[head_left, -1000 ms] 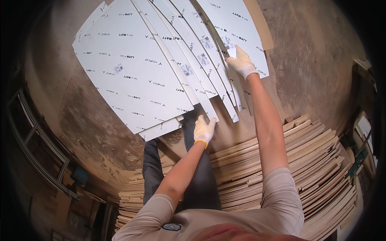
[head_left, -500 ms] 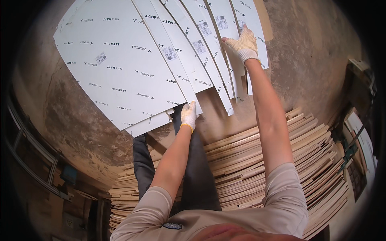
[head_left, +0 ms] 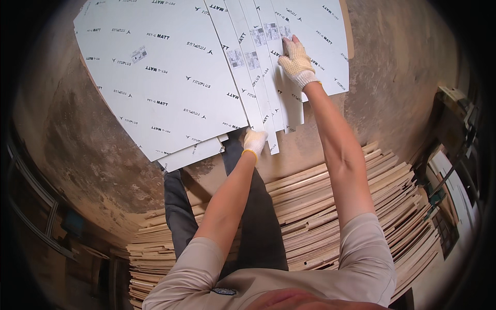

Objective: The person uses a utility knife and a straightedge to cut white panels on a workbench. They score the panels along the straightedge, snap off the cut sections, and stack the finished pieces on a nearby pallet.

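Several long, narrow white printed panel strips (head_left: 251, 77) lie side by side, between a wide white panel (head_left: 160, 77) on the left and another wide panel (head_left: 323, 46) on the right. My left hand (head_left: 254, 140), in a cream knitted glove, is closed on the near end of a strip beside the left panel's corner. Farther up, my right hand (head_left: 297, 63), gloved the same way, grips the right-hand strips near their labels. Its thumb and a fingertip show; the other fingers are partly hidden. A shorter white piece (head_left: 194, 154) pokes out from under the left panel.
Long thin wooden strips (head_left: 330, 222) are stacked low behind my legs, spreading both ways. My dark trouser legs (head_left: 253, 217) stand close to the panels. The floor (head_left: 398, 98) is brown and stained. Metal framing (head_left: 39, 186) runs along the far left; a machine part (head_left: 460, 103) is at right.
The fanned strips have drawn together toward the left, closing the gaps between them. My right hand has moved left and slightly nearer; my left hand has shifted slightly right.
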{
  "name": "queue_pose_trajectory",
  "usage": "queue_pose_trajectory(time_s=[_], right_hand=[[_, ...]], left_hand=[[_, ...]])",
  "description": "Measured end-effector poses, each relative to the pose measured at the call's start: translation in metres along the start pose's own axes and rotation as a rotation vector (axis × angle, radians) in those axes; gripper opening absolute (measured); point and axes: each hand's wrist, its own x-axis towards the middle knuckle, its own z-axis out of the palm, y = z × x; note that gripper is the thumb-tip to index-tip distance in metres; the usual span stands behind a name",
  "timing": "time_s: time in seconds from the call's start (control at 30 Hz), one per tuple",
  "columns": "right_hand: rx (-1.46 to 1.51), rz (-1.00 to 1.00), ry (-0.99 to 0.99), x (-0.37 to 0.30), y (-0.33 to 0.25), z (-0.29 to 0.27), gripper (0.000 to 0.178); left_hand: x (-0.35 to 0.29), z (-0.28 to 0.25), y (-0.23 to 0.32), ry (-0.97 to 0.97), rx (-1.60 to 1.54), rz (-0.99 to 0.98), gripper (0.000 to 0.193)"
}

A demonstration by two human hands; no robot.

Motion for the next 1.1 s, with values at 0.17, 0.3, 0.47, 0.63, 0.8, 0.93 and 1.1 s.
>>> queue_pose_trajectory(time_s=[0.17, 0.3, 0.47, 0.63, 0.8, 0.93, 1.1], right_hand=[[0.074, 0.331, 0.082, -0.030, -0.007, -0.030, 0.075], [0.192, 0.560, 0.046, -0.162, -0.023, -0.027, 0.057], [-0.091, 0.553, -0.734, -0.391, -0.102, -0.024, 0.049], [-0.130, 0.518, -0.920, -0.546, -0.243, -0.027, 0.051], [-0.137, 0.445, -0.720, -0.572, -0.391, -0.003, 0.042], [-0.174, 0.250, -0.716, -0.512, -0.495, 0.003, 0.041], [0.294, 0.320, -0.714, -0.459, -0.607, 0.021, 0.041]], left_hand=[[-0.040, -0.068, -0.046, -0.308, 0.326, 0.167, 0.062], [-0.091, -0.182, -0.138, -0.094, -0.013, 0.318, 0.054], [-0.156, -0.390, -0.316, 0.304, -0.051, 0.112, 0.038], [-0.218, -0.543, -0.497, 0.446, -0.540, -0.079, 0.022], [-0.268, -0.596, -0.630, 0.335, -0.729, -0.259, 0.016], [-0.295, -0.590, -0.697, 0.286, -0.952, -0.282, 0.024], [-0.301, -0.566, -0.708, 0.253, -1.135, -0.267, 0.040]])
